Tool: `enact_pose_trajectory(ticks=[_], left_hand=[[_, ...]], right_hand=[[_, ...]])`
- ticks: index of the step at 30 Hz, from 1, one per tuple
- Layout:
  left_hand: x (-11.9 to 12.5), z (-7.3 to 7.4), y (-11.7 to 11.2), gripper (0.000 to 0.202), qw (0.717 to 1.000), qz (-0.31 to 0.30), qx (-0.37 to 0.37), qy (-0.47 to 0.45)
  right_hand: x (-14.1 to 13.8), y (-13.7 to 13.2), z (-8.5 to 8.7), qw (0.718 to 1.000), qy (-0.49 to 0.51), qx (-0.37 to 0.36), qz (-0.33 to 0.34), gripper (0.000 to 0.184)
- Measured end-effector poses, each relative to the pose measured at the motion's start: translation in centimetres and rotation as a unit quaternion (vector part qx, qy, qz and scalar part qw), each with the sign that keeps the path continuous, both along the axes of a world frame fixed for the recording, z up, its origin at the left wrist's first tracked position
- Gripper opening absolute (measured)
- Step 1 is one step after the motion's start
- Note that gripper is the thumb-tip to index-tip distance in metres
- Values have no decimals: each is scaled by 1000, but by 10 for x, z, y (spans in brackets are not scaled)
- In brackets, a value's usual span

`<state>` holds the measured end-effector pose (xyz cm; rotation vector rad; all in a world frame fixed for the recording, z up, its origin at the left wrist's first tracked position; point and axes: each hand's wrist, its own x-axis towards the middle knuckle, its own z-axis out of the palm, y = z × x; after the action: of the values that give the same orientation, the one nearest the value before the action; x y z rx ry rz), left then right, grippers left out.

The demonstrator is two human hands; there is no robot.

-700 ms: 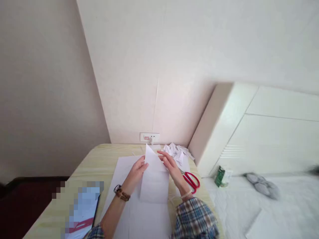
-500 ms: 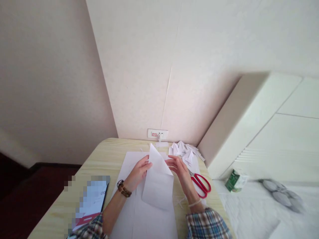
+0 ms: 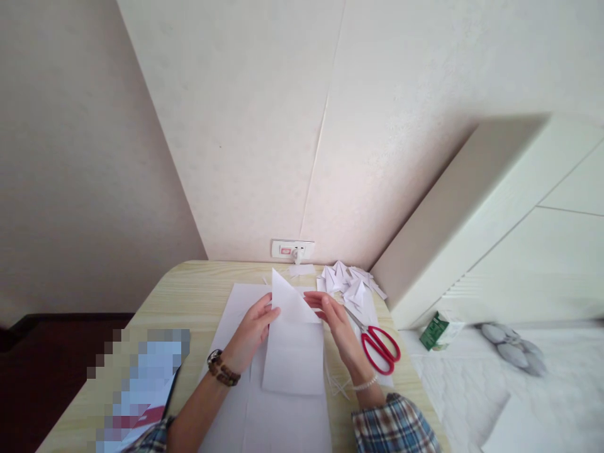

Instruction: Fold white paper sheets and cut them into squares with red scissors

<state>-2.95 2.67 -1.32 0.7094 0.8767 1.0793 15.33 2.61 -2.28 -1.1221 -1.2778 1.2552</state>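
Observation:
A white sheet of paper (image 3: 293, 352) with its top corner folded down into a diagonal flap is held up over a larger white sheet (image 3: 264, 415) on the pale wooden table (image 3: 189, 296). My left hand (image 3: 252, 330) grips the sheet's left edge at the fold, fingers closed on it. My right hand (image 3: 333, 321) pinches the right end of the fold. A watch and bead bracelet are on my left wrist, a pearl bracelet on my right.
Red-handled scissors (image 3: 377, 349) lie right of my right hand. A pile of small folded white paper pieces (image 3: 346, 283) sits by the wall under a socket (image 3: 291, 249). A blurred item (image 3: 136, 390) lies front left. A bed with a green carton (image 3: 434, 331) is at right.
The camera view has swung, with the table and hands shifting a little in the picture. Both hands keep hold of the folded sheet, now held slightly straighter.

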Motion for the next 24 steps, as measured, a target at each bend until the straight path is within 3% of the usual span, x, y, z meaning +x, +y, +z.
enact_pose_trajectory(ticks=[5,9,14,20,24], left_hand=[[11,-2,-6,43,1000,7,7,6],[12,-2,-7,46,999,-26,23,20],[6,1,-11,47,996,-44,46,62],[6,1,-16,50,989,-77,48,118],[9,-2,-20,33,985,-104,41,131]], right_hand=[[9,6,-4,998,-25,31,-56,40],[8,2,6,999,-8,11,34,37],[-7,10,20,991,-11,37,128,28],[-10,11,17,995,-41,11,90,17],[-7,6,14,996,-61,-13,63,20]])
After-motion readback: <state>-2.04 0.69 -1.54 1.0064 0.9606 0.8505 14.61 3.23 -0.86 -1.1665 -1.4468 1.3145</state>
